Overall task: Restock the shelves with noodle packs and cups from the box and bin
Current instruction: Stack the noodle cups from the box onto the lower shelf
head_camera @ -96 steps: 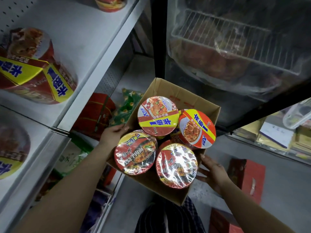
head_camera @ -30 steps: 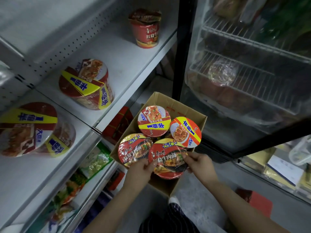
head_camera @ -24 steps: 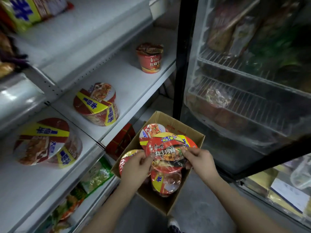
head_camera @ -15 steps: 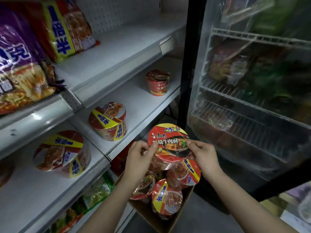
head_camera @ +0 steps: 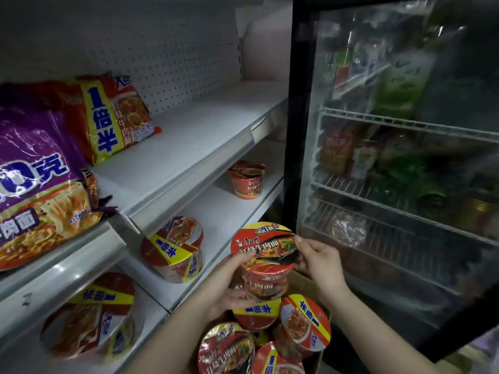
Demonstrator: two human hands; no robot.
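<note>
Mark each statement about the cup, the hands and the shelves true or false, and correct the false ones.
1. Both hands hold one noodle cup. True: the left hand and the right hand grip its rim.
2. The held cup sits on the shelf. False: it is in the air, above the cups in the box.
3. A small red cup stands alone near the fridge. True.
4. The top shelf holds only cups. False: it holds noodle packs.
5. The fridge shelves are bare. False: wrapped goods lie on them.
</note>
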